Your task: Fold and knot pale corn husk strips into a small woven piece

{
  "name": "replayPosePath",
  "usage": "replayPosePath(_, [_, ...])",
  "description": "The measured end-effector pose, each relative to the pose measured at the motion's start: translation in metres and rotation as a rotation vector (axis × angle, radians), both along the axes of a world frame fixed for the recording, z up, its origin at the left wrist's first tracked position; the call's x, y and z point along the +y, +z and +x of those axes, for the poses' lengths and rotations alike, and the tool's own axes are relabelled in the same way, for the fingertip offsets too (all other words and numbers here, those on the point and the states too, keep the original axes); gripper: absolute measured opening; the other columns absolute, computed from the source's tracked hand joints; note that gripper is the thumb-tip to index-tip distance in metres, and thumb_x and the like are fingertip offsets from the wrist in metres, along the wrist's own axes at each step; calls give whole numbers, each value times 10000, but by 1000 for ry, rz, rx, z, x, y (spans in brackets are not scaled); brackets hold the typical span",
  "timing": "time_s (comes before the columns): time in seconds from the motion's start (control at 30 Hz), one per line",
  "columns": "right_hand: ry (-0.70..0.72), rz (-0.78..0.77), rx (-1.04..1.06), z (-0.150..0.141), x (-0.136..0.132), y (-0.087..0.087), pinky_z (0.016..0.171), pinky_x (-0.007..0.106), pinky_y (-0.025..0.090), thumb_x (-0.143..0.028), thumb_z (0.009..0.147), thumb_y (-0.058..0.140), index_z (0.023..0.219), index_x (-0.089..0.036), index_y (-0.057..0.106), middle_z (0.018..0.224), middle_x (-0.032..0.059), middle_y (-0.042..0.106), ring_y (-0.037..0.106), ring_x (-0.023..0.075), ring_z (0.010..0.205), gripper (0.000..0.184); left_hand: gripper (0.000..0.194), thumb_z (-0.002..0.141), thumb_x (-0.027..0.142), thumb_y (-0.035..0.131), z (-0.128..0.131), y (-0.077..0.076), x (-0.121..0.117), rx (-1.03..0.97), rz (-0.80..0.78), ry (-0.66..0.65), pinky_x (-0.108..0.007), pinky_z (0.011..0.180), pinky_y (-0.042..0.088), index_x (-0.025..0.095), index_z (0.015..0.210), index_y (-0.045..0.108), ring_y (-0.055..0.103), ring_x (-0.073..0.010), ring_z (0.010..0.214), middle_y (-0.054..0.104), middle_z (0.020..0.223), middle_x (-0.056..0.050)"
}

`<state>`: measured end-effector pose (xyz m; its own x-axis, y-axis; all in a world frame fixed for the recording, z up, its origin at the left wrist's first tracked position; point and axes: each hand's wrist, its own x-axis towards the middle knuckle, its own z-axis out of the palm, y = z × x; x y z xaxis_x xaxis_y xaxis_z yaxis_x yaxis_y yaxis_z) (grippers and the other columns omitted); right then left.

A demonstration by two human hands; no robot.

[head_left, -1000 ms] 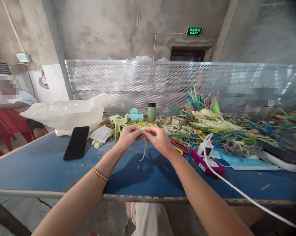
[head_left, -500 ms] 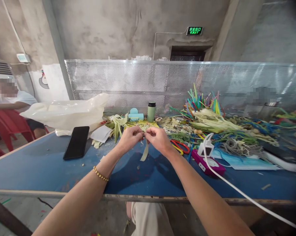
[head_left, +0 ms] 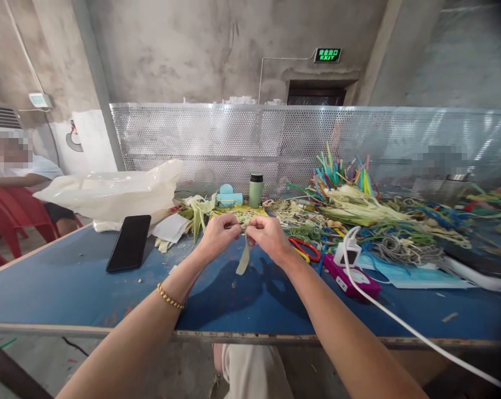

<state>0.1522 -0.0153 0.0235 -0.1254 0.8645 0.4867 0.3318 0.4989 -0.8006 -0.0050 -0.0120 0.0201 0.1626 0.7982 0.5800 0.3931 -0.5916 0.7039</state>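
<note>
Above the blue table (head_left: 151, 299), my right hand (head_left: 271, 235) pinches a narrow pale-green strip of corn husk (head_left: 243, 260). The strip's free end hangs below the fingertips. My left hand (head_left: 217, 235), with a gold bead bracelet at the wrist, is closed in a pinch just left of it. A small gap separates the two hands. Whatever lies between the left fingertips is too small or hidden to make out. Behind the hands are more pale-green husks (head_left: 200, 210) and a green bottle with a black cap (head_left: 255, 191).
A black phone (head_left: 129, 244) lies at left, near a large cream plastic bag (head_left: 113, 194). Red-handled scissors (head_left: 306, 249), a purple power strip (head_left: 354, 280) with a white cable, and tangled cords (head_left: 395, 249) are at right. A perforated metal screen (head_left: 209, 138) stands behind. Someone sits at far left.
My fingertips have drawn slightly apart, and the strip now hangs from the right hand alone. The left hand has shifted a little to the left.
</note>
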Motion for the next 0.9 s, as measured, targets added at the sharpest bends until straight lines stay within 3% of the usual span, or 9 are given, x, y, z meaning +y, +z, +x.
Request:
replayPosePath(0.1, [56, -88, 87, 2, 1, 0, 444, 222, 404, -174, 645, 562, 572, -172, 572, 489, -13, 572, 525, 113, 437, 74, 128, 710, 183, 512, -2, -1, 3, -45, -37, -36, -246, 586, 394, 157, 617, 596, 540, -133, 599, 611, 600, -8])
replayPosePath(0.27, [89, -180, 162, 4, 3, -1, 430, 222, 411, -219, 699, 618, 629, -142, 620, 594, 26, 629, 524, 97, 437, 104, 217, 676, 121, 544, -2, 1, 3, -49, -70, -146, -242, 633, 436, 131, 844, 680, 587, -143, 690, 681, 748, -27])
replayPosePath(0.4, [143, -202, 182, 4, 1, -1, 416, 209, 401, -214, 755, 613, 737, -139, 634, 673, 36, 666, 542, 92, 452, 81, 124, 714, 159, 594, -2, -2, 3, 12, -39, -247, -242, 662, 441, 129, 785, 690, 587, -152, 731, 679, 740, -24])
replayPosePath(0.57, [177, -285, 194, 4, -5, 5, 465, 219, 459, -126, 792, 576, 843, -143, 610, 718, 50, 705, 590, 105, 483, 64, 150, 737, 267, 656, -5, -6, 8, -41, -95, -198, -249, 621, 423, 130, 680, 675, 554, -144, 659, 632, 640, -13])
replayPosePath(0.73, [196, -340, 242, 6, -5, 6, 489, 223, 496, -108, 791, 608, 856, -136, 601, 680, 29, 674, 602, 100, 485, 72, 207, 684, 320, 717, -4, -6, 7, -187, -218, -274, -255, 625, 418, 119, 707, 677, 554, -134, 646, 652, 675, -33])
replayPosePath(0.9, [202, -341, 237, 6, -3, 3, 488, 253, 528, -129, 760, 645, 781, -150, 564, 640, 11, 637, 615, 121, 506, 86, 136, 670, 258, 692, -6, -5, 5, -116, -145, -177, -242, 596, 389, 124, 689, 684, 516, -119, 629, 619, 656, -14])
